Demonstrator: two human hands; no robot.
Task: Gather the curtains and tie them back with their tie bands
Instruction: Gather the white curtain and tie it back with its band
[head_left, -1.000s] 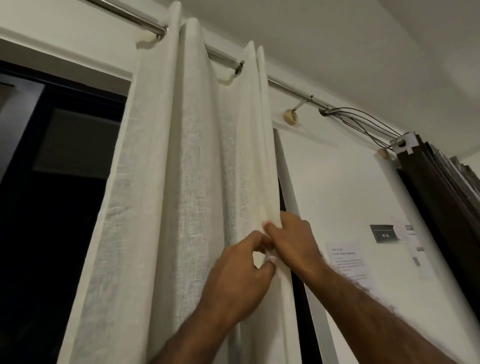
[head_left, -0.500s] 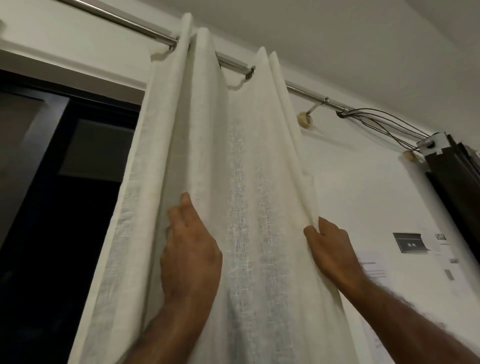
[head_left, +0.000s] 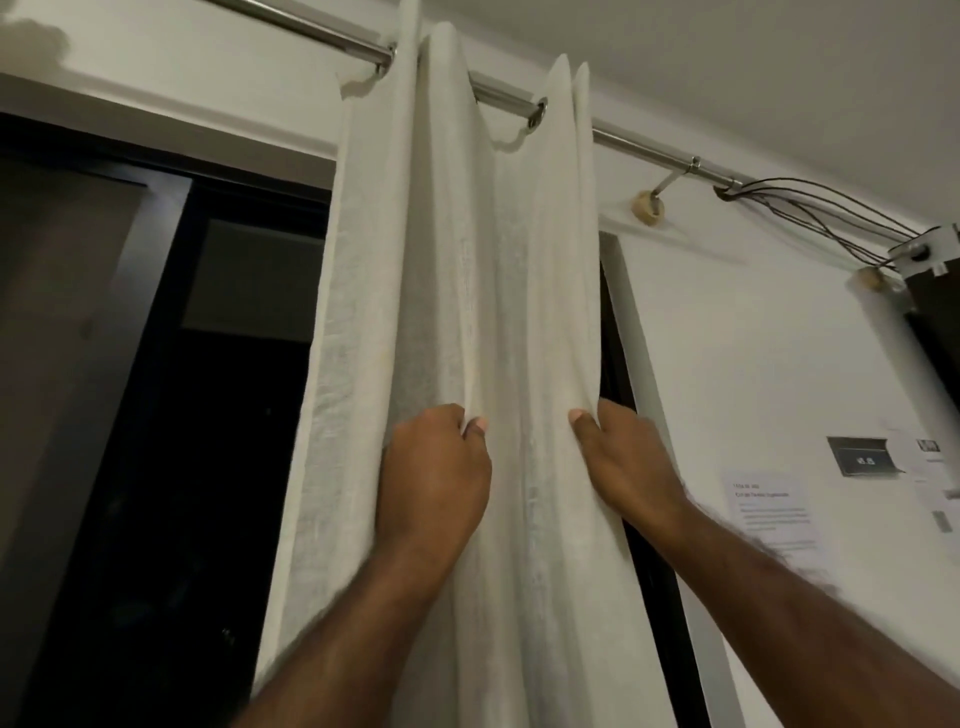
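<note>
Curtain (head_left: 467, 260) fabric is pinched in both hands. The fingers (head_left: 447, 415) of the left hand (head_left: 434, 483) curl round a fold near the middle of the cloth, thumb on the front. The right hand (head_left: 628, 467) grips the right edge the same way, thumb in front, other fingers behind the cloth. Both hands are level and near each other, with a strip of fabric between them. The white cloth hangs in folds from a metal rod (head_left: 644, 148), in front of a dark window (head_left: 182, 415). A printed notice (head_left: 769, 512) is fixed to the wall (head_left: 753, 364) at right.
</note>
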